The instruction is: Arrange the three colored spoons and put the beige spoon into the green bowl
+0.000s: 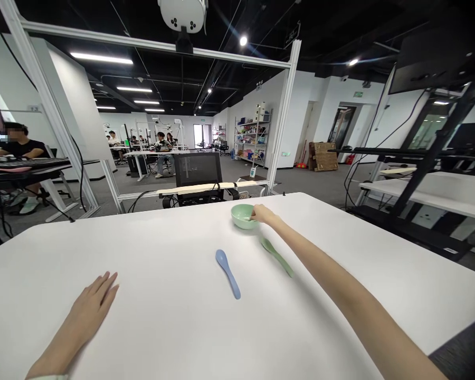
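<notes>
A pale green bowl (242, 217) stands near the far edge of the white table (162, 248). My right hand (264, 214) reaches over the bowl's right rim, with the fingertips partly hidden at the rim. Below that arm lies a green spoon (276, 257), apart from the hand. A blue spoon (227, 273) lies on the table to its left, pointing toward me. My left hand (93, 306) rests flat on the tabletop near the front, fingers spread, holding nothing.
A white metal frame (285, 116) rises beyond the table, with a black office chair (198, 177) behind it. A seated person (18, 148) works at a desk on the left. A black rack (431, 153) stands at the right.
</notes>
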`<state>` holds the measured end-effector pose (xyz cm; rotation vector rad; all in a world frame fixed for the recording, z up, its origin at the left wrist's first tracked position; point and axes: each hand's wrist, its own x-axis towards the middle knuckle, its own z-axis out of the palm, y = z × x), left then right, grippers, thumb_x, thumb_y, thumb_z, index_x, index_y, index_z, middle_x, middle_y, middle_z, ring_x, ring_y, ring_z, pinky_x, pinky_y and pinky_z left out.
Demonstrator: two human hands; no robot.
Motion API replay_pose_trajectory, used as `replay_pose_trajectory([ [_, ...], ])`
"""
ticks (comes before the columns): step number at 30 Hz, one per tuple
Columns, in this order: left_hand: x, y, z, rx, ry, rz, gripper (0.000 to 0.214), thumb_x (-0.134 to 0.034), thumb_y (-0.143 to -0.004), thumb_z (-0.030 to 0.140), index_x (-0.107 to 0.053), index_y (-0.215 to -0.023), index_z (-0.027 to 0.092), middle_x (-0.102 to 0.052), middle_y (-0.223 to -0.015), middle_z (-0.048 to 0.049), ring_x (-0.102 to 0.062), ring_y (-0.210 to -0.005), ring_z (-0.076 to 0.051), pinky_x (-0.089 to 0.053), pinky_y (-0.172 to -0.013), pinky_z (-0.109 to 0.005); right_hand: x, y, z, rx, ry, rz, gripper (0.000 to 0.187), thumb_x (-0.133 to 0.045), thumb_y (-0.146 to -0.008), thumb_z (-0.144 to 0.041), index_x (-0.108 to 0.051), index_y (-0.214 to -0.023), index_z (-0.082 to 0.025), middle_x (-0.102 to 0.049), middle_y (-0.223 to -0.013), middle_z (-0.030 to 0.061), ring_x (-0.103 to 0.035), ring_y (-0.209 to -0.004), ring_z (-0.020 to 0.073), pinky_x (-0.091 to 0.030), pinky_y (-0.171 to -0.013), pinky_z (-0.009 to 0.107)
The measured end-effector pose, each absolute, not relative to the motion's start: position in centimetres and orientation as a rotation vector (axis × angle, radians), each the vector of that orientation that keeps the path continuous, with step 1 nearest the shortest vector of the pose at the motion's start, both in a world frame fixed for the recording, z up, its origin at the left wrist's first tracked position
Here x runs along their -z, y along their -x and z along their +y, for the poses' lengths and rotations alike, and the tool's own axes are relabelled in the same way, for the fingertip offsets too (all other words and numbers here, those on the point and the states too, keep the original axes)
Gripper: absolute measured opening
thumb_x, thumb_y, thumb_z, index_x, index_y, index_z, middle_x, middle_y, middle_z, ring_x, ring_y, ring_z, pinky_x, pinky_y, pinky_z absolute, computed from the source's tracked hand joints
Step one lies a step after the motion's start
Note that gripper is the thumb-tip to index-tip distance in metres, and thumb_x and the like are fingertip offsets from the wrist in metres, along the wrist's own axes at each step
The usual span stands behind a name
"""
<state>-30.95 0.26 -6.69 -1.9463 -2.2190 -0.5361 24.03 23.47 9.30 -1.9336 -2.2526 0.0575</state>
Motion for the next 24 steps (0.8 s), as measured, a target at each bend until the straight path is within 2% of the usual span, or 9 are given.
replay_pose_trajectory([
  [3, 6.7, 30.8, 0.2, 0.541, 1.928, -2.217, 0.072, -0.031, -0.092, 0.053, -0.063, -0.142, 0.013, -0.061, -0.153, -0.0152, -0.054, -0.145, -0.033, -0.047, -0.118, -0.051, -9.7, -24.8, 23.1, -0.058, 1.901, -2.213, 0.019, -0.069, -0.09, -0.015, -0.085, -0.098, -0.011, -0.082, -0.096, 0.0147, -0.073, -0.086, 0.0225, -0.049, -0.073, 0.024],
  [6, 6.7, 30.8, 0.0, 0.529, 1.927, -2.234, 0.074, -0.03, -0.091, 0.055, -0.062, -0.144, 0.014, -0.06, -0.154, -0.0144, -0.052, -0.147, -0.032, -0.045, -0.12, -0.049, -10.1, -27.4, 21.7, -0.037, 1.809, -2.116, 0.026, -0.063, -0.093, -0.021, -0.085, -0.103, -0.009, -0.082, -0.098, 0.016, -0.073, -0.09, 0.0245, -0.05, -0.076, 0.026],
  [9, 6.8, 30.9, 0.0, 0.513, 1.957, -2.256, 0.076, -0.027, -0.093, 0.056, -0.058, -0.147, 0.012, -0.056, -0.158, -0.0154, -0.047, -0.151, -0.032, -0.041, -0.123, -0.049, -9.5, -31.7, 19.4, -0.071, 1.707, -1.909, 0.03, -0.062, -0.093, -0.03, -0.085, -0.096, -0.012, -0.082, -0.096, 0.0146, -0.072, -0.085, 0.0262, -0.051, -0.074, 0.03],
  [13, 7.1, 31.0, 0.0, 0.533, 1.976, -2.258, 0.076, -0.027, -0.095, 0.056, -0.057, -0.147, 0.009, -0.054, -0.159, -0.0184, -0.044, -0.153, -0.034, -0.038, -0.124, -0.053, -6.4, -37.7, 15.8, -0.098, 1.829, -1.709, 0.041, -0.064, -0.089, -0.049, -0.085, -0.088, -0.015, -0.082, -0.087, 0.0139, -0.069, -0.072, 0.0261, -0.049, -0.07, 0.033],
  [17, 7.2, 31.0, 0.1, 0.559, 1.956, -2.268, 0.072, -0.03, -0.094, 0.054, -0.058, -0.146, 0.012, -0.055, -0.158, -0.0163, -0.047, -0.151, -0.034, -0.04, -0.123, -0.054, -2.4, -41.3, 13.1, -0.116, 1.913, -1.612, 0.05, -0.066, -0.084, -0.061, -0.083, -0.081, -0.014, -0.081, -0.092, 0.0198, -0.069, -0.081, 0.0298, -0.048, -0.071, 0.034],
  [21, 7.1, 31.1, 0.1, 0.529, 1.96, -2.298, 0.075, -0.027, -0.095, 0.055, -0.056, -0.148, 0.011, -0.053, -0.16, -0.0162, -0.044, -0.153, -0.033, -0.039, -0.124, -0.053, 0.4, -42.5, 12.0, -0.144, 1.925, -1.558, 0.048, -0.063, -0.085, -0.058, -0.083, -0.086, -0.014, -0.081, -0.095, 0.0164, -0.072, -0.088, 0.0298, -0.05, -0.076, 0.033],
  [24, 7.1, 31.2, 0.1, 0.499, 1.973, -2.312, 0.08, -0.023, -0.095, 0.057, -0.053, -0.15, 0.007, -0.051, -0.162, -0.018, -0.041, -0.155, -0.034, -0.037, -0.125, -0.053, 1.0, -42.5, 11.8, -0.154, 1.955, -1.53, 0.046, -0.059, -0.088, -0.054, -0.082, -0.086, -0.014, -0.08, -0.094, 0.0132, -0.072, -0.086, 0.0286, -0.051, -0.076, 0.033],
])
